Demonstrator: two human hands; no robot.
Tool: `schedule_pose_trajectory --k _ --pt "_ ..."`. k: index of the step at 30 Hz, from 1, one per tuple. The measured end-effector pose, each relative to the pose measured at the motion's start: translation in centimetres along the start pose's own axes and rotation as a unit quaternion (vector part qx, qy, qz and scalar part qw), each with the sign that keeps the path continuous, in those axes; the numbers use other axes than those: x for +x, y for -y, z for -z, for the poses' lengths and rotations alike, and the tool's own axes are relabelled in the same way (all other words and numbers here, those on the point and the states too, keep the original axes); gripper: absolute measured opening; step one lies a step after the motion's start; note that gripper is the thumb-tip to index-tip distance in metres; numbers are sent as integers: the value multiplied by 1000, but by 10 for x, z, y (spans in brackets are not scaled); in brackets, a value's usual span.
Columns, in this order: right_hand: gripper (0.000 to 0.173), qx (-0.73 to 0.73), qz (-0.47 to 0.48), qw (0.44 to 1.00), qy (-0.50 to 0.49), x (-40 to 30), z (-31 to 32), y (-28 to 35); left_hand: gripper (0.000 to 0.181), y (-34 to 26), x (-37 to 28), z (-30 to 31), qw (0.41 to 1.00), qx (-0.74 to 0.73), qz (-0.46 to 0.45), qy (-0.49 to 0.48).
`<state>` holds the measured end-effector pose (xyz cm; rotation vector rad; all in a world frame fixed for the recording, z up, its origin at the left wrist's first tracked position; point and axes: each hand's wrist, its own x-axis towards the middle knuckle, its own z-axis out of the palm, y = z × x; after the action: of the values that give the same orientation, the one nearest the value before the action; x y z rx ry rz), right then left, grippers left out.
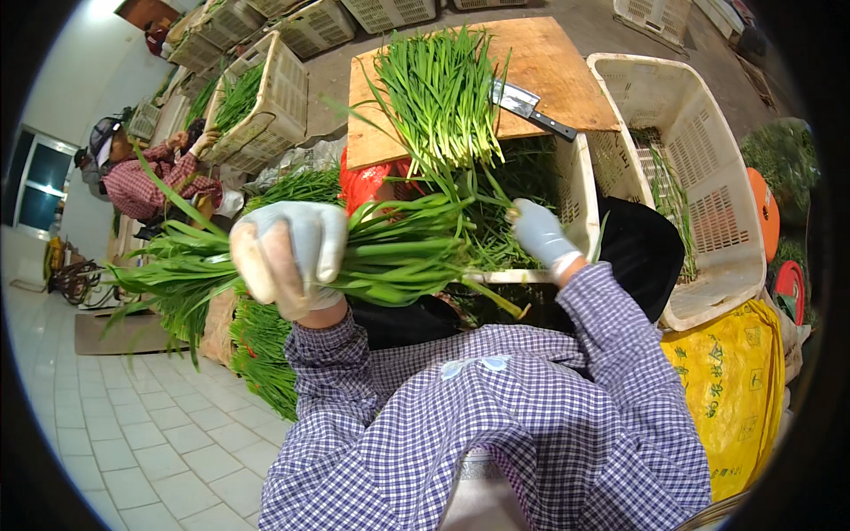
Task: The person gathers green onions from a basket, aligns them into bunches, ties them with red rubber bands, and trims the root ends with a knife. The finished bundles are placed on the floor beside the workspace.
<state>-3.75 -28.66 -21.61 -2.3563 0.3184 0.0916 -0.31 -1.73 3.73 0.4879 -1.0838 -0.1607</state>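
My left hand (292, 255), in a pale glove, is closed around a bunch of long green leafy stalks (405, 252), like garlic chives. The bunch lies sideways across the front of a plastic crate (584, 199) with loose greens inside. Over that crate, my right hand (539, 231), gloved too, has its fingers closed on a few green stalks. Beyond both hands, a wooden board (544, 53) carries a laid-out pile of the same greens (438, 93). A cleaver (524, 103) with a black handle rests on the board, right of the pile, its handle towards the board's near edge.
A pale plastic crate (724, 152) with some stalks inside stands at right, above a yellow sack (737, 391). More bundled greens (259, 345) are on the left by the tiled floor. A co-worker (156, 179) in a checked shirt handles another crate (272, 106) at upper left.
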Motion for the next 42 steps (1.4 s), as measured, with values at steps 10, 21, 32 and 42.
schedule_pose_trajectory --k 10,21,32,42 --pt "44 163 193 966 51 -31 79 156 28 1 18 21 971 -96 20 217" --pt "56 198 95 962 162 -14 76 52 27 -23 2 20 978 -107 -77 162" --pt "27 124 114 985 48 -30 37 78 28 -19 8 16 976 -135 -84 149" --pt "29 451 91 850 256 -38 49 115 30 -7 18 32 972 -132 -69 182"
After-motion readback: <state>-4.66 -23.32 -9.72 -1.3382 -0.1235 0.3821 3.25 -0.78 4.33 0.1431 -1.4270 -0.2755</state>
